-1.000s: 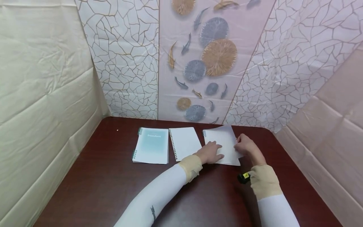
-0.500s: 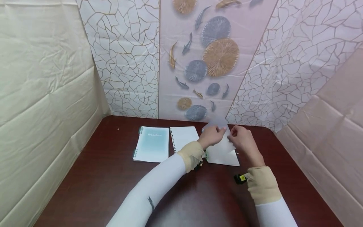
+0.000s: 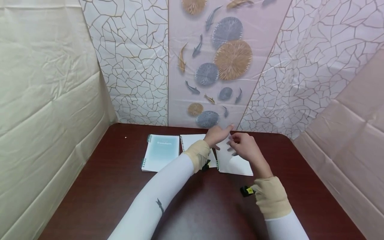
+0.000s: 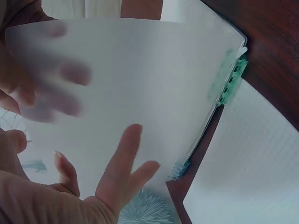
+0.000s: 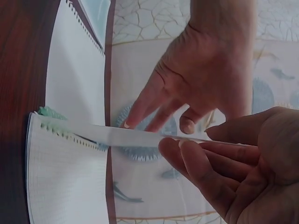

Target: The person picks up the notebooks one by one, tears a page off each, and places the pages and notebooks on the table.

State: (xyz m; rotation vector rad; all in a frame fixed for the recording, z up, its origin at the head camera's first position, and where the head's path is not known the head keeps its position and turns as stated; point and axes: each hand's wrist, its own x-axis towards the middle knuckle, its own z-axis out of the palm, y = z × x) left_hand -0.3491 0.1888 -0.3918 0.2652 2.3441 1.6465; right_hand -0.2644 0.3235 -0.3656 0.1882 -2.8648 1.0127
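Thin white paper page (image 4: 140, 84) is being pinched by the right-hand grip (image 5: 252, 175), left-hand grip (image 3: 216, 135) being held loose, pretty near the far edge of a glossy dark-red desk (image 3: 192, 208); pale fish-print fabric (image 3: 222, 66) being hung behind.

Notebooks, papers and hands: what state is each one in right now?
Translucent white sheet: raised off the page below
White gridded notebook with green rings: flat, page exposed
White hole-punched paper: lying flat
Blue-and-white "freedom" notebook: closed, flat
Left hand: fingers extended by the sheet
Right hand: pinching the sheet
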